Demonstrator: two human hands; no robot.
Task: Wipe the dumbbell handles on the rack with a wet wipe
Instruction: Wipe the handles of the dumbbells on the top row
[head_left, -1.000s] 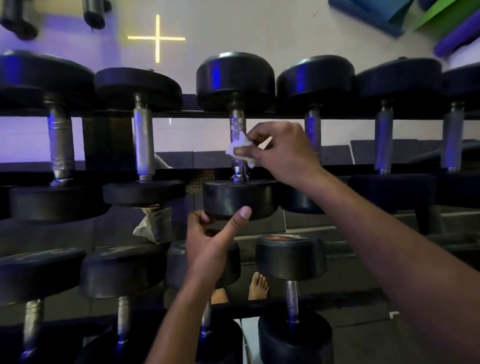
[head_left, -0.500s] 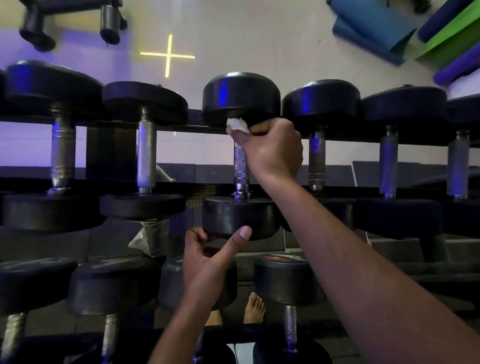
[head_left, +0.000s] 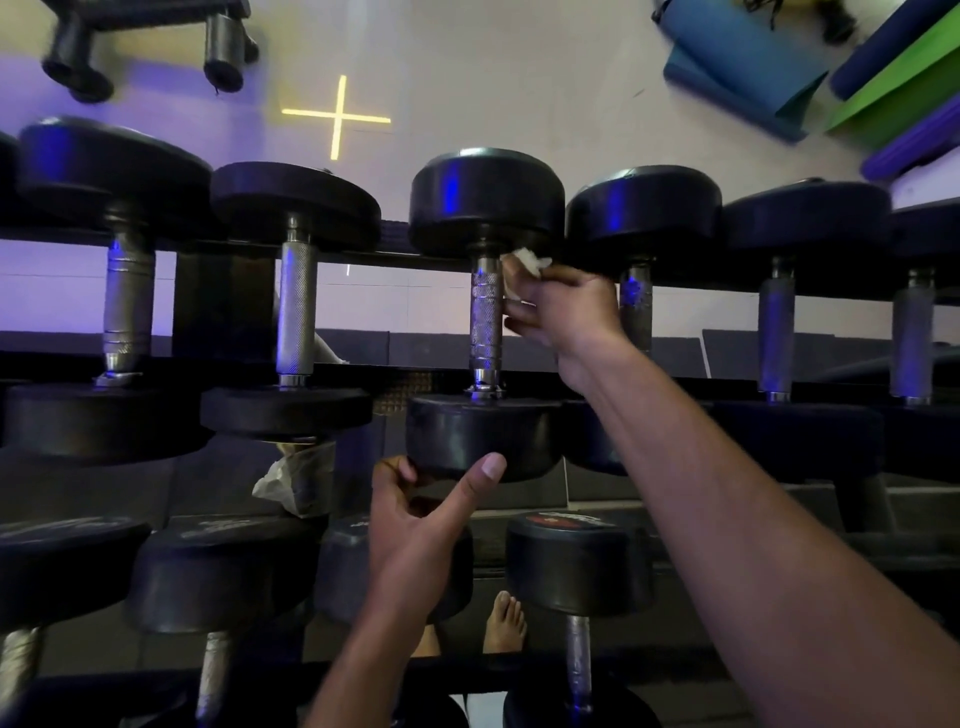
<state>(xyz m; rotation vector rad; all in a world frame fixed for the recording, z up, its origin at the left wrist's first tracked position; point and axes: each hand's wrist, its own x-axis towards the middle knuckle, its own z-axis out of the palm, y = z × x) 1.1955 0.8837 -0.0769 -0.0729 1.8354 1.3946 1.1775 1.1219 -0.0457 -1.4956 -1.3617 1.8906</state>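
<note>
A black dumbbell with a knurled steel handle (head_left: 486, 322) lies across the upper rails of the rack (head_left: 223, 306), in the middle of the row. My right hand (head_left: 566, 312) pinches a crumpled white wet wipe (head_left: 527, 262) against the right side of that handle, near its far end. My left hand (head_left: 415, 525) grips the near head (head_left: 483, 436) of the same dumbbell from below, thumb pressed on its front face. Most of the wipe is hidden inside my fingers.
More dumbbells (head_left: 296, 306) lie side by side on the upper rails left and right, and several sit on the lower tier (head_left: 576, 571). A crumpled plastic wrapper (head_left: 296, 478) hangs below the second dumbbell. Rolled mats (head_left: 743, 62) lie on the floor beyond. Bare feet (head_left: 504, 623) show below.
My right hand slid the wipe from the near part of the handle up to its far end, then shifted from wrapping over the handle to its right side. My left hand kept its hold.
</note>
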